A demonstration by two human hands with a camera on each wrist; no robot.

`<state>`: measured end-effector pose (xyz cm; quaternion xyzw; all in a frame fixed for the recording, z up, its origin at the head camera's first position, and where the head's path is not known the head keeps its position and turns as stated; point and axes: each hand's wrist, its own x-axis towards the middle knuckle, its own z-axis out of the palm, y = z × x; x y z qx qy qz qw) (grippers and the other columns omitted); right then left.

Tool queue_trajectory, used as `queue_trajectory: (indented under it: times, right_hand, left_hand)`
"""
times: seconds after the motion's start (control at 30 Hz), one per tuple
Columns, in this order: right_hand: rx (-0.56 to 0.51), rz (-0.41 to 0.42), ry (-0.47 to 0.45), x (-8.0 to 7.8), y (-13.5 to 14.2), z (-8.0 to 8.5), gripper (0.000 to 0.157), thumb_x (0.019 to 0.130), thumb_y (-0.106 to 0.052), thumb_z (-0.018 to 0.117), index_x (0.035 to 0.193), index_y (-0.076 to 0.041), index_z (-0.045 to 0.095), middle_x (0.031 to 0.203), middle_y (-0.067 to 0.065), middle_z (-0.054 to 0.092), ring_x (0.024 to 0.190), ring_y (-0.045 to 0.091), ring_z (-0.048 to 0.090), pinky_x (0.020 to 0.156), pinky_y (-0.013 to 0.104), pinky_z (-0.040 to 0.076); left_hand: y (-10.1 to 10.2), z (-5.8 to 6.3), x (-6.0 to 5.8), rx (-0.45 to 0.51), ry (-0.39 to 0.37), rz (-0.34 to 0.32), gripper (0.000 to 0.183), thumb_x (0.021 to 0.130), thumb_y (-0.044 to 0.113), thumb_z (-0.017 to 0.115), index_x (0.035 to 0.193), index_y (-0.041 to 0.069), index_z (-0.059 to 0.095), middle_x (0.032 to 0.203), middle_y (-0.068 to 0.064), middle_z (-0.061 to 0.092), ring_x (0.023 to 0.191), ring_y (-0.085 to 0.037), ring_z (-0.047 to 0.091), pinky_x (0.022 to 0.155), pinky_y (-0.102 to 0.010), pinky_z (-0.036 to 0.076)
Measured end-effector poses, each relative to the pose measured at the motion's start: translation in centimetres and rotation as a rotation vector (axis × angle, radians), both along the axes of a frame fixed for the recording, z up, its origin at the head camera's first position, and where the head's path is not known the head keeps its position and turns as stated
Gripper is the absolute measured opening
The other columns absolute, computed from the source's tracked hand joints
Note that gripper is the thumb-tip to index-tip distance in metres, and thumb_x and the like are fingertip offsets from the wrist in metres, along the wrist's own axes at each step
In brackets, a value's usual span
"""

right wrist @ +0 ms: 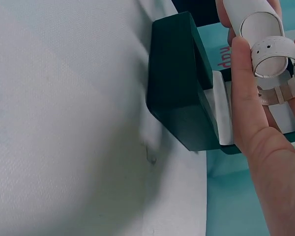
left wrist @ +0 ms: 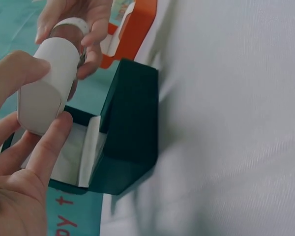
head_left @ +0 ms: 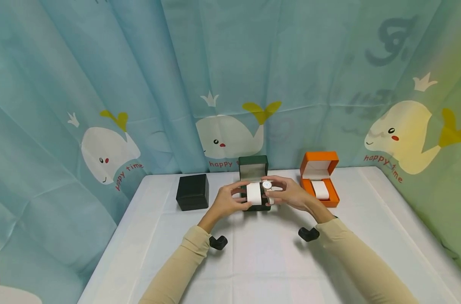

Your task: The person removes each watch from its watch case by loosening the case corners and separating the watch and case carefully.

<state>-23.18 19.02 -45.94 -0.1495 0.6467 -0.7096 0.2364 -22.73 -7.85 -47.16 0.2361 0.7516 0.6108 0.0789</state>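
Observation:
In the head view my left hand (head_left: 225,201) grips a white watch cushion (head_left: 254,194), with thumb and fingers around it in the left wrist view. My right hand (head_left: 294,195) holds a wristwatch (head_left: 267,185) with a white strap and round pale dial, at the right end of the cushion. The right wrist view shows the strap (right wrist: 275,49) looped in a ring, lined up with the cushion's round end. Both hands are over an open dark green watch box (head_left: 253,160), its lid raised at the back; white lining (left wrist: 71,152) shows inside.
On the right stands an open orange watch box (head_left: 319,156) with a white cushion (head_left: 320,190) in it. A closed black box (head_left: 192,192) is to the left. The white-covered table (head_left: 260,261) meets a blue curtain (head_left: 230,76) printed with whales behind the boxes.

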Motion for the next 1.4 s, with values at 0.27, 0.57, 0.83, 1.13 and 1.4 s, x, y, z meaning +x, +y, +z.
queue_trajectory:
  times: [0.27,0.57,0.83,1.13,1.4]
  right_hand:
    - [-0.004,0.015,-0.012,0.25,0.17,-0.02,0.065,0.098,-0.005,0.07,0.156,-0.003,0.04,0.139,0.028,0.043,0.108,0.036,0.063,0.092,0.065,0.052]
    - [0.039,-0.006,0.0,0.36,0.21,-0.31,0.066,0.098,-0.006,0.07,0.156,-0.004,0.039,0.135,0.03,0.043,0.104,0.041,0.068,0.086,0.062,0.056]
    - [0.051,-0.024,0.028,0.43,0.17,-0.33,0.065,0.099,-0.007,0.068,0.154,-0.007,0.035,0.129,0.032,0.046,0.104,0.046,0.068,0.082,0.065,0.056]
    - [0.052,-0.035,0.039,0.55,-0.06,-0.56,0.049,0.098,-0.006,0.069,0.14,0.0,0.045,0.133,0.028,0.045,0.101,0.046,0.068,0.081,0.065,0.055]
    - [0.046,0.0,0.027,0.77,-0.11,-0.49,0.061,0.097,-0.003,0.069,0.151,-0.001,0.041,0.137,0.035,0.042,0.109,0.048,0.064,0.087,0.066,0.053]
  left_hand:
    - [-0.62,0.07,-0.21,0.005,0.03,0.032,0.067,0.08,-0.001,0.084,0.142,0.005,0.06,0.14,-0.018,0.058,0.118,-0.044,0.064,0.086,-0.034,0.06]
    - [-0.76,-0.01,-0.26,0.01,0.033,0.052,0.065,0.081,-0.002,0.084,0.141,0.005,0.061,0.139,-0.02,0.058,0.118,-0.044,0.064,0.087,-0.037,0.06]
    - [-0.84,-0.07,-0.28,0.018,0.04,0.054,0.064,0.08,-0.003,0.083,0.14,0.005,0.062,0.139,-0.018,0.059,0.117,-0.043,0.064,0.086,-0.033,0.06]
    - [-0.87,-0.17,-0.23,0.021,0.047,0.062,0.064,0.08,-0.003,0.084,0.139,0.005,0.063,0.136,-0.019,0.06,0.115,-0.038,0.066,0.086,-0.033,0.06]
    - [-0.92,-0.03,-0.34,0.009,0.071,0.068,0.065,0.08,-0.003,0.084,0.14,0.002,0.061,0.139,-0.02,0.058,0.116,-0.042,0.065,0.086,-0.033,0.06]
